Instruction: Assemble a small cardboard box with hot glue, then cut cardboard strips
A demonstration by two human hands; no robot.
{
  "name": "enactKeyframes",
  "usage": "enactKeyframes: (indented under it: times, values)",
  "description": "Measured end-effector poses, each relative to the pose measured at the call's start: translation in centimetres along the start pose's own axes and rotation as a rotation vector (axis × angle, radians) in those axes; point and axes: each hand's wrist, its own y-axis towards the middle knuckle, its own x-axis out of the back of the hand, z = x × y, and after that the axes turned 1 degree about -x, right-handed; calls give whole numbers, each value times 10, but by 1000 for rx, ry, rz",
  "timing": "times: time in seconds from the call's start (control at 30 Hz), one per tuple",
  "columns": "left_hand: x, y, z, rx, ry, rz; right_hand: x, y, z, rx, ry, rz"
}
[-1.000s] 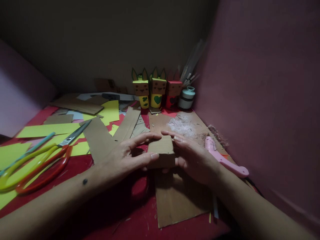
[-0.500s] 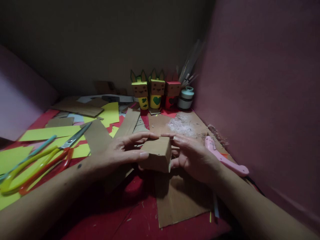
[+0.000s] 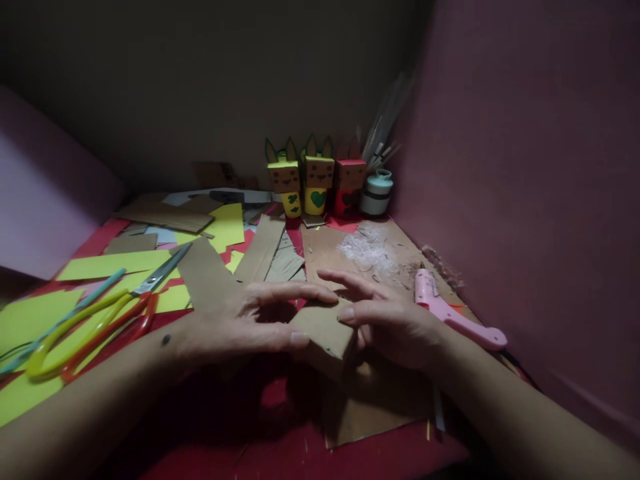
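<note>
A small brown cardboard box [image 3: 325, 330] is held between both hands over the red table. My left hand [image 3: 255, 320] grips its left side, thumb on the near edge and forefinger along the far edge. My right hand [image 3: 387, 317] holds the right side, its thumb on the top face and the forefinger stretched out beyond the box. The other fingers are partly hidden behind the box. Beneath it lies a flat cardboard sheet [image 3: 380, 407].
Scissors [image 3: 145, 287], a teal pen-like tool [image 3: 95, 293] and yellow paper [image 3: 115, 265] lie left. A pink glue gun [image 3: 455, 317] lies right. Several box-headed cup figures [image 3: 315, 200] and a pale blue container [image 3: 377, 195] stand at the back.
The box has tilted and sits slightly lower in view. My right thumb has moved from its side onto the top face. The whole view has shifted a little.
</note>
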Motion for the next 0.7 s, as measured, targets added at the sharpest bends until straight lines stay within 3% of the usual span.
enactKeyframes:
  times: [0.1,0.2,0.5,0.6,0.7]
  values:
    - [1,1,-4,6,84,-29,2,1,-1,39,17,15]
    - [-1,3,-4,-76,131,-119,3,3,-1,55,17,31]
    - [-20,5,1,-330,278,-574,1,3,1,101,104,-46]
    - [-26,3,-1,-379,315,-602,1,2,-1,103,103,-60]
    - [-29,2,-2,-286,268,-571,0,2,-1,120,90,-66]
